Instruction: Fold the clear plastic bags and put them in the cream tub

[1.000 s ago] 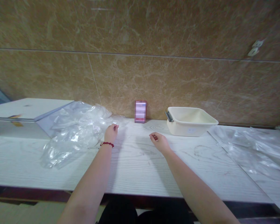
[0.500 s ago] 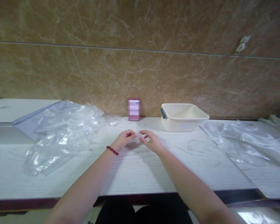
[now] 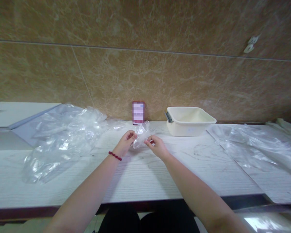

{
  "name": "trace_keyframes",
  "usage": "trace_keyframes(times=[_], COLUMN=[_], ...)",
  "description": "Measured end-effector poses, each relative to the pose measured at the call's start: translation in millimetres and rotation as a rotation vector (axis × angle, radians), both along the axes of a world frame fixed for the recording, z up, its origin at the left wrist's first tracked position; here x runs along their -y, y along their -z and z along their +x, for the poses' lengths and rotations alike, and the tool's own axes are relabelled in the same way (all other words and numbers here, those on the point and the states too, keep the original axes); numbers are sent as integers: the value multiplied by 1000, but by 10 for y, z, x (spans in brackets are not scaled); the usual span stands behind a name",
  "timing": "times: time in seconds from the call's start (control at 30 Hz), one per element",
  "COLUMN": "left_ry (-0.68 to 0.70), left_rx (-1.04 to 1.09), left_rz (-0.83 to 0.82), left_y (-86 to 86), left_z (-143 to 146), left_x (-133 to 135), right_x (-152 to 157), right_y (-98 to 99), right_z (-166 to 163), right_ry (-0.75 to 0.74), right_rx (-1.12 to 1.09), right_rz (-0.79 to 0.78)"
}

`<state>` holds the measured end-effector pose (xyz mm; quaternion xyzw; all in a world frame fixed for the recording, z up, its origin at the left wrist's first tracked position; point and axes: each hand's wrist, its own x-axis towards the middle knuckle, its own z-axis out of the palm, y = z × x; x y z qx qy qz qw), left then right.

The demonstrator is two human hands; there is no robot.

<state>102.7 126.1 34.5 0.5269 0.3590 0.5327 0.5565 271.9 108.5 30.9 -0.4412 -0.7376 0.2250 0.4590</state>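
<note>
A small clear plastic bag (image 3: 141,133) is stretched between my hands, above the white wood-grain table (image 3: 145,181). My left hand (image 3: 126,142), with a dark red bead bracelet at the wrist, pinches the bag's left edge. The lower right edge is pinched between thumb and fingers of my right hand (image 3: 156,145). Behind the bag, a phone (image 3: 138,111) with a lit, blurred screen leans upright against the wall. Whether anything lies inside the bag I cannot tell.
A cream plastic bin (image 3: 190,129) with a grey handle clip stands right of the phone. Crumpled clear plastic (image 3: 65,139) lies on the left, against a white box (image 3: 21,116). More clear plastic sheeting (image 3: 254,149) covers the right side. A brown marbled wall (image 3: 145,74) rises behind.
The plastic bag, bunched between my fingertips before, is now spread out and stands up taller toward the phone. My hands have moved slightly apart.
</note>
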Motion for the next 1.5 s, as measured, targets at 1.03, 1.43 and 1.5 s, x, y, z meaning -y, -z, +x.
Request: trace_keyframes(times=[1.03,1.43,1.5], left_ry=[-238,68,97], left_rx=[436,-54,-113], left_rz=[-61,159,193], left_y=[-97,-325,-420], left_z=[-269,-304,-313], left_x=[-175,93,153], right_x=[-171,-95,-64], right_y=[91,-490,-606], right_z=[108,315,330], right_ry=[77,-73,-111], right_rx=[-398,-349,-163], right_rz=[-271,-448,-421])
